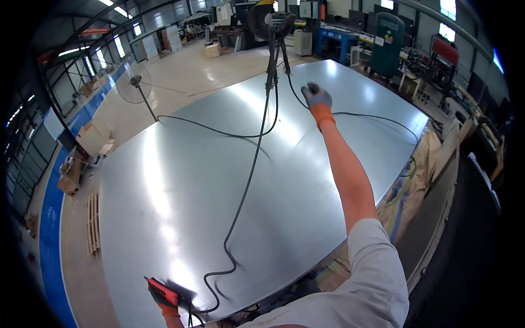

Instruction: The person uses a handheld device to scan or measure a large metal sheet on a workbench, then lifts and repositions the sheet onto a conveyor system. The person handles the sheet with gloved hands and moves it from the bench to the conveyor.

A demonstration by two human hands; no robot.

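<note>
My left hand (167, 307), in a dark glove with an orange cuff, grips a red handheld device (163, 291) near the bottom edge. From beside it a black cable (236, 229) winds up across a large shiny metal sheet (197, 180) to a dark hanging assembly (272, 33). My right arm reaches far out over the sheet. At its end my right hand (317, 98), in a grey and orange glove, has its fingers curled in and slightly blurred. A second black cable (377, 117) passes behind that hand; whether the fingers hold it is hidden.
A fan (133, 82) stands beyond the sheet's left edge, with wooden slats (93, 223) on the floor nearer me. At the far right are a green cabinet (387, 45) and a blue bench (338, 44). Brown wrapping (429, 156) lies along the right edge.
</note>
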